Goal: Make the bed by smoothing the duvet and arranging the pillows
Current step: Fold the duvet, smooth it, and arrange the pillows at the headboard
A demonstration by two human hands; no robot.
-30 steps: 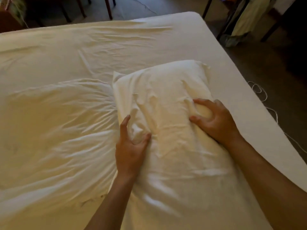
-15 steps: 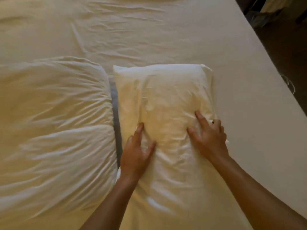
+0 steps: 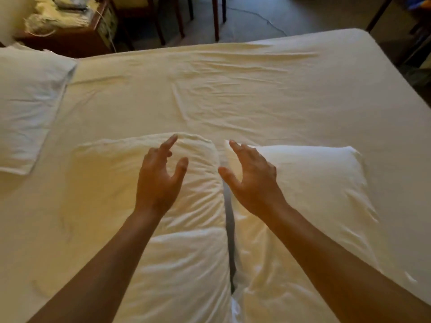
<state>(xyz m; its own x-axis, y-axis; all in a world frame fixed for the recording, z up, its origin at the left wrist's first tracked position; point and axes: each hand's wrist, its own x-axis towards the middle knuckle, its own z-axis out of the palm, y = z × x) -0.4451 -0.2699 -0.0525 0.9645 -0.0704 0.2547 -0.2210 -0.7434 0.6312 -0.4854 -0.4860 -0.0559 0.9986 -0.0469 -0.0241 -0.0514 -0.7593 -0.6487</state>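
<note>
Two pillows side by side at near edge of bed (image 3: 303, 94): left pillow (image 3: 112, 183), right pillow (image 3: 314, 194), narrow dark gap between, likely paired as a headboard row. Left hand (image 3: 158, 183) and right hand (image 3: 254, 183) hover above inner edges, fingers loose, spread, gripping nothing. Third pillow (image 3: 25, 108) lies apart at far left. Wrinkled sheet beyond gives open room; right bed edge close.

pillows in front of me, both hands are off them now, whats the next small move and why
Probably lower the left hand onto the left pillow and smooth it flat. It shows deep creases and lies a little askew, while the right pillow looks plumper and smoother. Both hands hover open, the right hand over the narrow gap between the pillows. A third pillow lies apart at far left.
</note>
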